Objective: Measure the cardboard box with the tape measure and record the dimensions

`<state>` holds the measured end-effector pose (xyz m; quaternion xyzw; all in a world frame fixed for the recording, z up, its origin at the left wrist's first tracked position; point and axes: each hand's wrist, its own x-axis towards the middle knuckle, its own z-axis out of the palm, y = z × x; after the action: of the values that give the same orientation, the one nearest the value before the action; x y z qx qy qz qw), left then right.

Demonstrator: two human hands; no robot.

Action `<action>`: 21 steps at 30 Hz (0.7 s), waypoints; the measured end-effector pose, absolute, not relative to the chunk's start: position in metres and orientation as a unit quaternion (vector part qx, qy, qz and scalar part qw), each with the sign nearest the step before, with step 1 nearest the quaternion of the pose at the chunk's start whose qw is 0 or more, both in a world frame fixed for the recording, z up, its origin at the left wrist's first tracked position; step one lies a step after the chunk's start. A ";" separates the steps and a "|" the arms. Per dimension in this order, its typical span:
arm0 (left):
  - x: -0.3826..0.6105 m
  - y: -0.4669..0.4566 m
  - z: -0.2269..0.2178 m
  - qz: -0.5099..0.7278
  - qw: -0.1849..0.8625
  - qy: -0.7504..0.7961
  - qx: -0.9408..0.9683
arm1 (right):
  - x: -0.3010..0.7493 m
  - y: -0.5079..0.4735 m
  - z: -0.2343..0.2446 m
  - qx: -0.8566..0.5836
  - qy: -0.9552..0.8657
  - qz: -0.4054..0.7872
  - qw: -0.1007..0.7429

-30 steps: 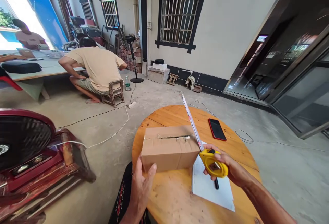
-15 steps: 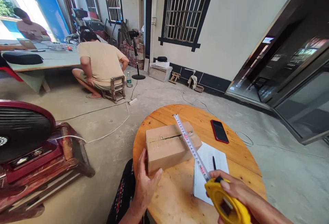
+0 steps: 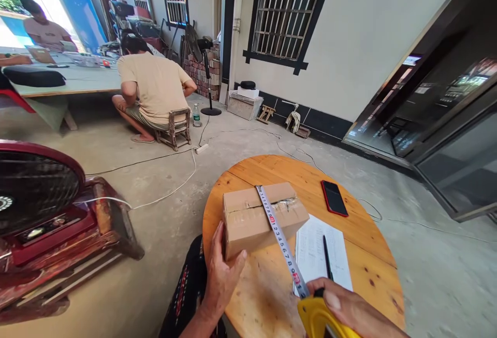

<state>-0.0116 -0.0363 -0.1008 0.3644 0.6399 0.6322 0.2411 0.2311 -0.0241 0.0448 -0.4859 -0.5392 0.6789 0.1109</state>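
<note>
A brown cardboard box (image 3: 252,219) lies on a round wooden table (image 3: 361,234). My left hand (image 3: 221,276) rests against the box's near left corner, with the thumb on its front face and the fingers on its side. My right hand (image 3: 345,309) grips a yellow tape measure (image 3: 320,320) at the table's near edge. Its white blade (image 3: 277,232) stretches away from me across the top of the box, and its tip reaches the box's far edge.
A sheet of paper (image 3: 314,255) with a black pen (image 3: 327,258) lies right of the box, a red phone (image 3: 334,198) beyond it. A dark red fan (image 3: 39,208) stands at left. A person (image 3: 155,94) squats on a small stool farther back, cables (image 3: 163,195) cross the floor.
My right hand pulled the tape measure back toward me and lower. The blade, which stuck up beside the box's right end, now lies across the box top. The left hand stayed at the corner.
</note>
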 end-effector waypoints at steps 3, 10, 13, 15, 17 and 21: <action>-0.013 -0.036 -0.102 0.617 0.251 0.647 0.372 | 0.238 -0.027 0.037 -0.486 -0.566 0.659 0.093; -0.014 -0.036 -0.106 0.595 0.262 0.659 0.379 | 0.247 -0.028 0.030 -0.483 -0.574 0.654 0.096; -0.014 -0.037 -0.108 0.595 0.267 0.660 0.373 | 0.249 -0.025 0.026 -0.492 -0.563 0.661 0.063; -0.014 -0.037 -0.108 0.597 0.266 0.659 0.372 | 0.251 -0.026 0.026 -0.498 -0.558 0.660 0.071; -0.014 -0.037 -0.109 0.600 0.266 0.656 0.372 | 0.251 -0.030 0.032 -0.499 -0.554 0.660 0.094; -0.015 -0.037 -0.111 0.601 0.276 0.652 0.371 | 0.247 -0.034 0.059 -0.481 -0.505 0.700 0.155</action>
<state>-0.0146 -0.0368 -0.1110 0.3707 0.6524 0.6008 0.2756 0.2474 -0.0341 0.0586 -0.4815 -0.5046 0.6997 0.1551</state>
